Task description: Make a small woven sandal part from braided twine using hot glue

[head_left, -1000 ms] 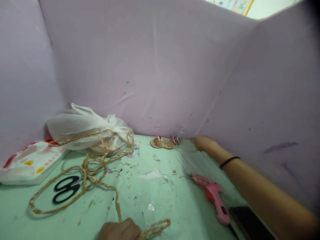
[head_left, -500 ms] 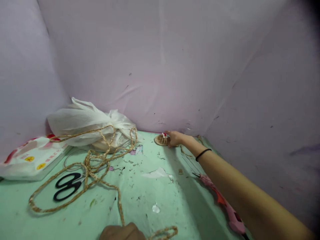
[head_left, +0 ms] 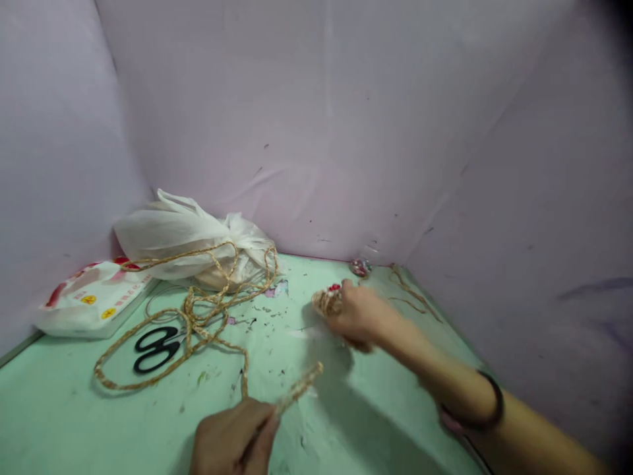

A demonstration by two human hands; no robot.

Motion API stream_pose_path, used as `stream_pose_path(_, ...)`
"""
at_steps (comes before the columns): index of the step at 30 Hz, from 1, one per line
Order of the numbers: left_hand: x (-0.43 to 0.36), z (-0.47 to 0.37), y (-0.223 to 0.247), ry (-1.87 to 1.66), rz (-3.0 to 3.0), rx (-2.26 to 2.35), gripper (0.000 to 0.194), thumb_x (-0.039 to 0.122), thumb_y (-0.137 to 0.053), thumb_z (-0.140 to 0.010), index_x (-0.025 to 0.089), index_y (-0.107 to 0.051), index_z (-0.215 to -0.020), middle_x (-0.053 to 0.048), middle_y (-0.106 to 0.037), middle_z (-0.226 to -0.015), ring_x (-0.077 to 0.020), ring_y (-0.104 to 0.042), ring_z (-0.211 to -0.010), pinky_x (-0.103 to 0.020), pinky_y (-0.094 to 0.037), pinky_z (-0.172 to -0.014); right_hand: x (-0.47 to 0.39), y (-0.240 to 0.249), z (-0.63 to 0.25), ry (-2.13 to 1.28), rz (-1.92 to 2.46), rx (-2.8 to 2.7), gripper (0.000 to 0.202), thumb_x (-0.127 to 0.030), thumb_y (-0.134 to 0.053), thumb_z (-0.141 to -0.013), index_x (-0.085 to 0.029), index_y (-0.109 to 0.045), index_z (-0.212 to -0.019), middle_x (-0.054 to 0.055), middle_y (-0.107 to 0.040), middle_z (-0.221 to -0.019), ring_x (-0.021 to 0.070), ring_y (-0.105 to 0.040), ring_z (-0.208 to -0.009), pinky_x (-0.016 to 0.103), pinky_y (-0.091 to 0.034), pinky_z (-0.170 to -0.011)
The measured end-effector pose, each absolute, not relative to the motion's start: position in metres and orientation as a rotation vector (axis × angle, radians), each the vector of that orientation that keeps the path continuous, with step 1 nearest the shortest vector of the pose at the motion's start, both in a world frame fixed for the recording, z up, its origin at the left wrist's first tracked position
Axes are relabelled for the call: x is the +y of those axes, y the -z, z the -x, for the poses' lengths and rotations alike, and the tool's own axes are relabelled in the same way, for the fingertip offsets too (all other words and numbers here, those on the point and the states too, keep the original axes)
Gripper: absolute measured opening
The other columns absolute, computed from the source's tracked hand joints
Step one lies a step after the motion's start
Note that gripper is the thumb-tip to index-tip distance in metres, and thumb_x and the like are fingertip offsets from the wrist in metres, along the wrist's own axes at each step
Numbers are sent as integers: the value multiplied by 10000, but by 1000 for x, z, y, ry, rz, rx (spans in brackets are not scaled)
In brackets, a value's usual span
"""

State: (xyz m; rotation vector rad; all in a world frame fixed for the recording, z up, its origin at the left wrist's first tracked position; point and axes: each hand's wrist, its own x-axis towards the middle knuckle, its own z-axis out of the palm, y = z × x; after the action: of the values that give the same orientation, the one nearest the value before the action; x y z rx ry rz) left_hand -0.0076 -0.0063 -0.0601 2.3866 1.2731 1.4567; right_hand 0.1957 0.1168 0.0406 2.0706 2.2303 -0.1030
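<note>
With the left hand (head_left: 235, 435), at the bottom centre of the frame, pinching the rope (head_left: 190, 310) close to its free end, probably to steady the tip and let it stick out. With the right hand (head_left: 361, 315), right of centre, grasping the beaded piece (head_left: 326, 301) from its right, perhaps to spare the red beads (head_left: 335, 287) on top; too blurred to tell how the fingers wrap, or whether touching the desk (head_left: 74, 402).

Trailing up from the left hand into a tangle left of centre, then over the white bag (head_left: 168, 231): plenty of slack, apparently left loose to pull freely. Looping around the handles of the scissors (head_left: 159, 349), so likely to snag there.

Also showing, at the far left, a packet (head_left: 99, 297); near the back wall (head_left: 297, 119), a small bag of beads (head_left: 361, 266); at right, loose strands (head_left: 413, 288). Behind the right forearm (head_left: 430, 366), something pink (head_left: 451, 422), mostly hidden; cannot tell what, but close enough to bump.
</note>
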Motion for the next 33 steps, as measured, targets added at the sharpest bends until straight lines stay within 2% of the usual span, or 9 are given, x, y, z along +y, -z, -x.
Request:
stream_pose_path(4,-12,6,51,-1603,-2193,1291,73,144,-540,-815,181,-596,-787,22,-618,-604,-76,-565,-486,-154,-429,-484,33,-27,-176,249,-2224,2130,434,-266,-494,-784,-13,-487,-1136,217,-680,-785,336,-657,-745,333,-408,-539)
stream_pose_path(7,-13,5,49,-1564,-2172,1363,82,158,-561,-802,165,-605,-733,31,-588,-562,-61,-508,-441,-157,-398,-456,2,-17,-173,390,-2251,2105,646,-265,-490,-805,66,-288,-1322,242,-680,-864,347,-652,-811,341,-409,-568)
stream_pose_path(9,-14,5,49,-1543,-2170,1418,102,165,-562,-799,160,-607,-708,35,-574,-543,-56,-476,-420,-163,-377,-439,-8,-15,-179,455,-2255,2102,656,-260,-464,-831,59,-239,-1357,231,-682,-869,337,-651,-813,342,-406,-583)
stream_pose_path(11,-16,6,48,-1532,-2194,1445,105,163,-563,-796,157,-609,-702,32,-574,-544,-59,-479,-427,-169,-375,-445,-15,-15,-190,495,-2279,2134,522,-252,-433,-851,-13,-359,-1309,179,-689,-814,315,-652,-781,339,-404,-589)
stream_pose_path(15,-31,3,44,-1475,-2363,1421,99,135,-576,-772,155,-598,-677,21,-557,-532,-84,-504,-462,-205,-382,-483,-30,-2,-206,624,-2237,2387,177,-220,-447,-832,-183,-589,-931,86,-666,-810,232,-638,-727,306,-433,-619)
stream_pose_path(19,-49,-10,39,-1378,-2551,1337,128,85,-570,-745,162,-592,-645,7,-554,-523,-111,-506,-486,-243,-373,-499,-44,21,-204,1016,-1991,2707,216,-157,-441,-813,-210,-622,-919,69,-637,-925,183,-625,-809,275,-472,-717)
stream_pose_path(22,-53,-18,36,-1335,-2649,1336,167,76,-553,-745,169,-585,-610,10,-530,-489,-116,-464,-452,-261,-342,-473,-49,30,-202,1140,-1943,2767,250,-156,-432,-813,-222,-633,-946,52,-652,-893,181,-626,-804,282,-484,-721)
stream_pose_path(28,-40,-29,33,-1148,-2714,1535,201,131,-531,-776,175,-592,-589,-4,-542,-536,-130,-503,-514,-263,-364,-509,-35,29,-226,894,-2367,2712,201,-277,-462,-817,-211,-649,-855,53,-687,-805,190,-632,-694,304,-495,-635)
stream_pose_path(33,-34,-40,36,-1030,-2689,1692,225,121,-503,-728,169,-504,-509,-17,-495,-535,-130,-437,-478,-279,-319,-469,-12,28,-243,837,-2655,2608,197,-354,-573,-745,-209,-675,-831,55,-703,-793,181,-624,-625,290,-494,-557)
